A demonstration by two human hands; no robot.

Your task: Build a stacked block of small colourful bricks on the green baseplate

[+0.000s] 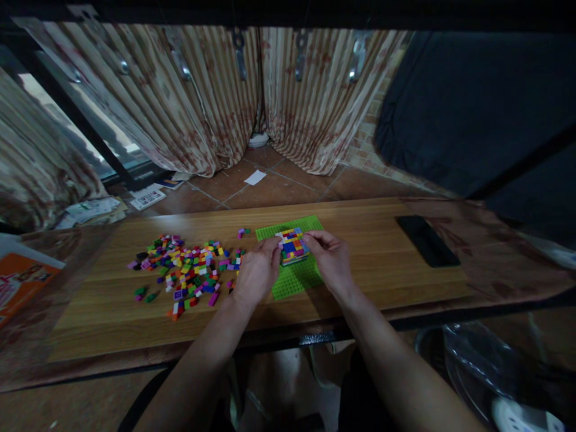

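Left hand [260, 268], right hand [332, 258]: fingers mostly curled, at left/right edges of brick block [294, 248], toward far edge of green baseplate [294, 282]; can't tell grip.

Dark phone [427, 241], striped curtains [216, 108] (reddish blotches), white paper [255, 177] on tiled floor [292, 182]

A long, rectangular tabletop of brown wood grain [373, 258] stretches below the fingers [273, 245] of the left hand [256, 273] and those of the right hand [333, 261], with a rectangular, studded green plastic baseplate [294, 281] lying on it directly beneath them. Small, multicoloured plastic bricks [186, 270] spread loosely to the left of the left fingers, while a flat, black, rectangular phone [427, 241] lies well to the right of the right fingers.
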